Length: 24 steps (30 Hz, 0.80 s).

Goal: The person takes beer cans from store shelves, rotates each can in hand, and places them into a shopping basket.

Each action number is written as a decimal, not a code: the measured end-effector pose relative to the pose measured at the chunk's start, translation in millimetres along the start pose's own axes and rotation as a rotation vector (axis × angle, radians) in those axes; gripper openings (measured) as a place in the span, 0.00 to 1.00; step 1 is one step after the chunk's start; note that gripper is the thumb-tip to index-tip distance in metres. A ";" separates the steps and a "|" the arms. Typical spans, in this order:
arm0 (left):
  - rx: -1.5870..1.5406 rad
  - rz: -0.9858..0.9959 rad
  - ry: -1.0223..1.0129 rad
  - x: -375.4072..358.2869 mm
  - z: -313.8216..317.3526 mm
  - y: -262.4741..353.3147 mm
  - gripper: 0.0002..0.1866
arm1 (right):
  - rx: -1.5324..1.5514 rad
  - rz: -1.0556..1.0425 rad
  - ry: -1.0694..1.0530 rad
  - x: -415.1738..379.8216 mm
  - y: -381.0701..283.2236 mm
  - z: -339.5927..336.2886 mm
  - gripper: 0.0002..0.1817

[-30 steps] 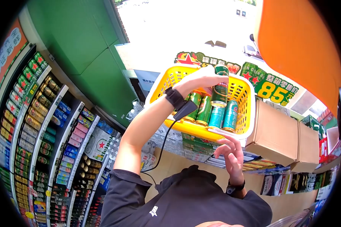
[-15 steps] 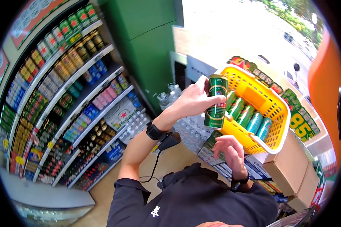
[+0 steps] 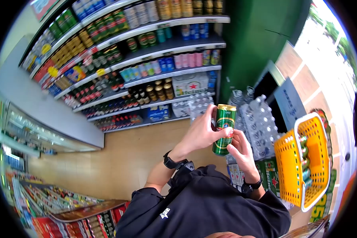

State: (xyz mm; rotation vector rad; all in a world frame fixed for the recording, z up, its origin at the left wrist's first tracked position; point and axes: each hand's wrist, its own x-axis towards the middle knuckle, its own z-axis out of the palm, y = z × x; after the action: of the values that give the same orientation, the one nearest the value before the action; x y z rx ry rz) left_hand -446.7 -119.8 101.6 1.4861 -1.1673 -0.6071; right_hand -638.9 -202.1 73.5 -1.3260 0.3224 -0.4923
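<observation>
A green beer can (image 3: pixel 226 117) with a gold top stands almost upright in front of my chest. My left hand (image 3: pixel 200 134) is closed around its upper and middle part, thumb across the label. From the other side, my right hand (image 3: pixel 242 152) touches the can low down, its thumb on the front and its fingers at the right edge. To the right stands a yellow basket (image 3: pixel 286 155) with a white rim, holding several green and teal cans (image 3: pixel 304 163).
Shelves (image 3: pixel 174 49) of cans and bottles line the far wall. Packs of water bottles (image 3: pixel 260 129) and a green Heineken box (image 3: pixel 269 176) stand right of my hands. A glass-fronted cooler (image 3: pixel 39 123) is at the left, and a product rack (image 3: pixel 73 228) at the lower left.
My view has turned left toward the shelves, so the basket now lies farther right. The can has moved away from the basket to my chest, and my right hand has closed onto it.
</observation>
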 end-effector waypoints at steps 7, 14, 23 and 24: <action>0.074 -0.132 0.268 -73.5 -82.0 -28.7 0.43 | -0.040 0.154 -0.239 55.1 40.3 79.6 0.30; -0.157 -0.211 0.358 -130.4 -143.0 -45.5 0.31 | -0.068 0.209 -0.379 91.5 62.7 137.2 0.27; -0.261 -0.214 0.480 -146.4 -178.7 -67.6 0.27 | -0.063 0.218 -0.506 129.2 71.0 180.1 0.23; -0.270 -0.206 0.499 -146.3 -182.2 -70.2 0.27 | -0.060 0.211 -0.507 133.4 71.4 185.4 0.22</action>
State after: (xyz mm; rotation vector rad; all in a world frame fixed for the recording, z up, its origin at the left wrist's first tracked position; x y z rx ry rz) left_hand -322.6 84.5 53.3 1.4230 -0.5309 -0.4707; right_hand -422.0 -103.3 51.9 -1.4066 0.0530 0.0381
